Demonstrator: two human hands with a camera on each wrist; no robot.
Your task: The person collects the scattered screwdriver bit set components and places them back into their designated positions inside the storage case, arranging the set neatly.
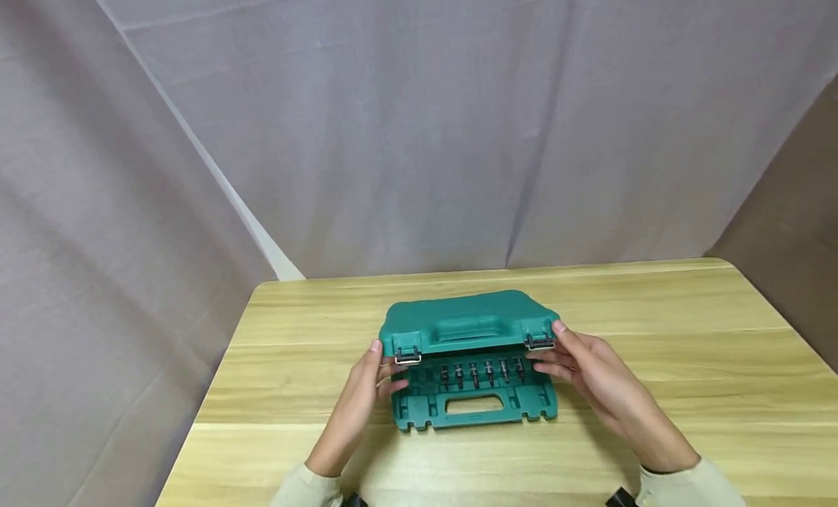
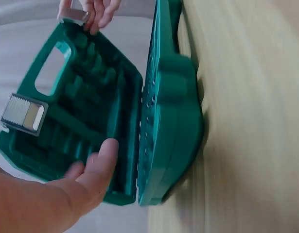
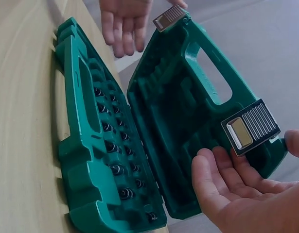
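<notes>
While lid (image 1: 468,324) half-raised — both hands apparently grip its edges; table (image 1: 687,347) roomy.

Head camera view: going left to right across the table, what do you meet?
Left hand → left latch → row of sockets in the green case → right latch → right hand, all on the wooden table.
</notes>
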